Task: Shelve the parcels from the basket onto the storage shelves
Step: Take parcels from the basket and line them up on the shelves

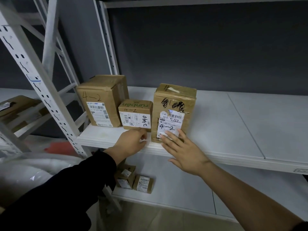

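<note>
Three brown cardboard parcels marked "4-2" stand in a row on the white shelf point(233, 130). A large one point(101, 100) is at the left, a small "runben" box point(135, 115) in the middle, and a tall box point(173, 110) at the right. My right hand point(182, 150) lies flat with straight fingers against the tall box's front label. My left hand point(131, 142), fingers curled and holding nothing, is at the shelf edge just below the small box.
Small parcels point(133, 179) sit on the lower shelf point(175, 189). A white perforated upright point(41, 90) rises at the left, with more boxes point(18, 110) on the neighbouring rack. White plastic bags point(33, 172) lie at the lower left. The shelf's right part is bare.
</note>
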